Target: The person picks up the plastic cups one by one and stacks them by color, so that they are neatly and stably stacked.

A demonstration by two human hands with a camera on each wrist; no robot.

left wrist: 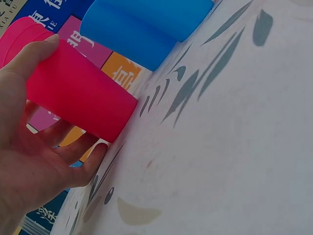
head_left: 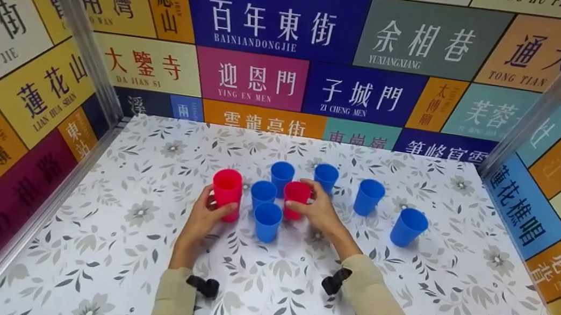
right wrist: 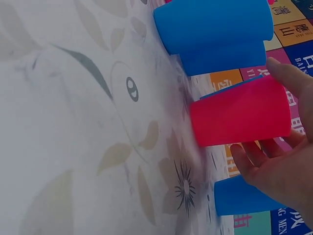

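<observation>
On the left, my left hand (head_left: 202, 215) grips red cups (head_left: 227, 194), with the thumb near the rim; in the left wrist view the cups (left wrist: 80, 85) show several rim lines, as in a nested stack. My right hand (head_left: 324, 215) holds another red cup (head_left: 297, 192) near its top, thumb on one side and fingers on the other. Between the two hands stand a front blue cup (head_left: 266, 226) and a blue cup (head_left: 262, 192) just behind it. A third blue cup (head_left: 282, 172) is behind the right hand's cup, which partly covers it.
Behind my right hand stands a blue cup (head_left: 326, 175). Farther right are another blue cup (head_left: 369, 197) and a blue cup (head_left: 409, 228) nearer the front. All stand upright on a floral-patterned table (head_left: 262, 296), walled by panels with street names (head_left: 276, 27).
</observation>
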